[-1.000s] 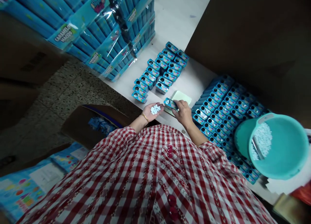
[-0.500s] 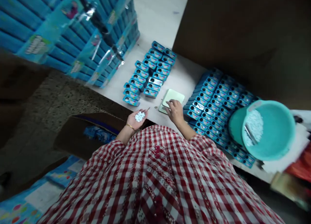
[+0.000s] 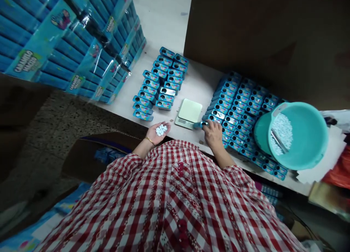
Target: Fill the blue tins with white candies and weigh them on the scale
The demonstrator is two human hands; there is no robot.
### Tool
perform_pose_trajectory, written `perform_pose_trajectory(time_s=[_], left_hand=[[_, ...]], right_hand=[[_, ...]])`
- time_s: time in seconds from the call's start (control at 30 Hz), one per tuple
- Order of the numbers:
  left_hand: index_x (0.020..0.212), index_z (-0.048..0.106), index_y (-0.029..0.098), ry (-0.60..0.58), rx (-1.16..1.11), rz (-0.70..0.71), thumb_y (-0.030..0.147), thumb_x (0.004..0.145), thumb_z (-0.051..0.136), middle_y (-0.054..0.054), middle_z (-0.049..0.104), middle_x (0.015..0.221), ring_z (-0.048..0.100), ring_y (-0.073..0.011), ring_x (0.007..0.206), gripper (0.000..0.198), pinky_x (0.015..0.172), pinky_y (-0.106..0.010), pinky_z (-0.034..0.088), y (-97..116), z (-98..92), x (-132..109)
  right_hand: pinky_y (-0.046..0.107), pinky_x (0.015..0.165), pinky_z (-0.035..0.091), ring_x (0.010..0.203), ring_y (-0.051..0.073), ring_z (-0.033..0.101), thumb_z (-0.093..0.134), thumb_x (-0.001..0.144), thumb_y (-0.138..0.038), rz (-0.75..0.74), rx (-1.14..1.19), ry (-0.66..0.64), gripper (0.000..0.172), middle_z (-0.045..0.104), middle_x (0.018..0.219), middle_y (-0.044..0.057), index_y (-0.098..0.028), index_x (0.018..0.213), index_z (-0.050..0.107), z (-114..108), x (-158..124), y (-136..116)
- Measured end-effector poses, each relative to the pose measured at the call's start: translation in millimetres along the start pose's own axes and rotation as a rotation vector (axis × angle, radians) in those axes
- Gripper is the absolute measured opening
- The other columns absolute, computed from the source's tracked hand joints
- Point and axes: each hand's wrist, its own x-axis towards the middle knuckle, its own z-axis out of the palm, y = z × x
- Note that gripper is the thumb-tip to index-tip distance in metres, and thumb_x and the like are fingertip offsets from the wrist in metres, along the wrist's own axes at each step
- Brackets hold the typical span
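Cupped palm up, my left hand [image 3: 155, 134] holds a small heap of white pellets [image 3: 161, 130]. My right hand [image 3: 214, 134] has its fingers closed on a small blue box [image 3: 200, 125], at the front edge of the box block. That box lies just right of a pale green scale [image 3: 190, 111], whose plate has nothing on it. Left of the scale stand two uneven rows of blue boxes [image 3: 163, 105] with round dark holes on top. A larger block of the same boxes [image 3: 229, 120] stands to the right.
A teal bucket [image 3: 308, 135] with white pellets and a metal scoop [image 3: 279, 141] leans at the right. Wrapped blue packs [image 3: 79, 62] are stacked at the upper left. An open carton [image 3: 79, 157] is below the table's left edge.
My right hand has moved from the scale to the right and now grips a blue box. My left hand still holds the pellets. The view has shifted slightly.
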Motion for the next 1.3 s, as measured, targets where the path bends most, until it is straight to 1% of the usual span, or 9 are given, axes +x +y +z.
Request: perform_pose_trajectory(time_s=[0.1,0.17,0.3,0.43,0.53,0.7,0.97,1.13,1.3], left_hand=[[0.088,0.063,0.01,-0.015,0.011,0.003,0.013,0.083,0.043,-0.013,0.069,0.079,0.068,-0.0203,0.081,0.021,0.07,-0.032,0.057,-2.5,-4.5,0.1],[0.085,0.063,0.009,-0.025,0.009,0.008,0.013,0.084,0.042,-0.013,0.069,0.079,0.068,-0.0203,0.081,0.021,0.07,-0.031,0.057,-4.0,-5.9,-0.7],[0.087,0.063,0.009,-0.009,-0.029,0.028,0.013,0.083,0.043,-0.013,0.069,0.079,0.068,-0.021,0.083,0.02,0.072,-0.033,0.057,-2.8,-9.7,-3.7],[0.09,0.063,0.01,0.029,-0.073,0.047,0.012,0.083,0.044,-0.013,0.068,0.08,0.068,-0.0213,0.082,0.02,0.07,-0.033,0.057,2.5,-17.9,-5.8],[0.091,0.062,0.01,0.053,-0.086,0.054,0.012,0.083,0.044,-0.012,0.068,0.079,0.068,-0.0212,0.081,0.02,0.068,-0.032,0.058,5.4,-21.3,-6.8],[0.087,0.062,0.01,0.06,-0.064,0.052,0.012,0.085,0.042,-0.013,0.068,0.077,0.068,-0.0211,0.082,0.02,0.069,-0.032,0.058,6.4,-16.3,-8.9],[0.083,0.061,0.01,0.053,-0.046,0.057,0.013,0.085,0.042,-0.013,0.067,0.079,0.067,-0.021,0.085,0.02,0.072,-0.032,0.057,7.8,-11.1,-8.3],[0.079,0.06,0.01,0.039,-0.047,0.055,0.014,0.086,0.04,-0.012,0.067,0.079,0.067,-0.0206,0.083,0.021,0.071,-0.031,0.057,8.0,-14.1,-6.4],[0.086,0.061,0.009,0.012,-0.054,0.058,0.013,0.085,0.042,-0.013,0.067,0.081,0.066,-0.021,0.089,0.019,0.077,-0.033,0.055,6.6,-14.2,-1.5]], right_hand=[[0.04,0.085,0.031,0.1,0.024,0.042,0.041,0.087,-0.016,-0.114,-0.002,-0.039,0.029,0.052,0.122,0.011,-0.022,0.104,0.063,-14.0,28.5,-26.9],[0.039,0.082,0.032,0.097,0.024,0.043,0.04,0.087,-0.016,-0.172,0.004,-0.075,0.029,0.052,0.121,0.012,-0.02,0.103,0.063,-14.5,50.7,-40.4],[0.039,0.083,0.035,0.1,0.025,0.045,0.041,0.088,-0.018,-0.179,0.089,-0.091,0.029,0.053,0.124,0.013,-0.019,0.107,0.063,-3.9,74.8,-43.7],[0.04,0.088,0.039,0.106,0.025,0.048,0.047,0.088,-0.032,0.027,0.31,0.093,0.033,0.056,0.121,0.014,-0.018,0.115,0.06,4.3,61.7,-15.6],[0.043,0.088,0.042,0.103,0.024,0.054,0.043,0.088,-0.033,0.192,0.438,0.218,0.033,0.061,0.112,0.013,-0.018,0.11,0.062,7.3,44.7,9.2],[0.042,0.091,0.044,0.102,0.023,0.057,0.048,0.085,-0.033,0.27,0.511,0.279,0.03,0.065,0.105,0.012,-0.016,0.104,0.065,13.1,33.3,24.7],[0.043,0.094,0.041,0.11,0.024,0.051,0.054,0.081,-0.032,0.211,0.54,0.18,0.041,0.059,0.115,0.014,-0.016,0.119,0.054,25.2,37.0,10.7],[0.04,0.095,0.041,0.113,0.023,0.049,0.054,0.081,-0.032,0.17,0.579,0.131,0.042,0.056,0.117,0.014,-0.015,0.12,0.052,31.3,41.9,3.6],[0.04,0.09,0.045,0.107,0.024,0.052,0.054,0.08,-0.032,0.149,0.652,0.111,0.042,0.056,0.115,0.013,-0.016,0.119,0.052,38.6,51.2,-0.5]])
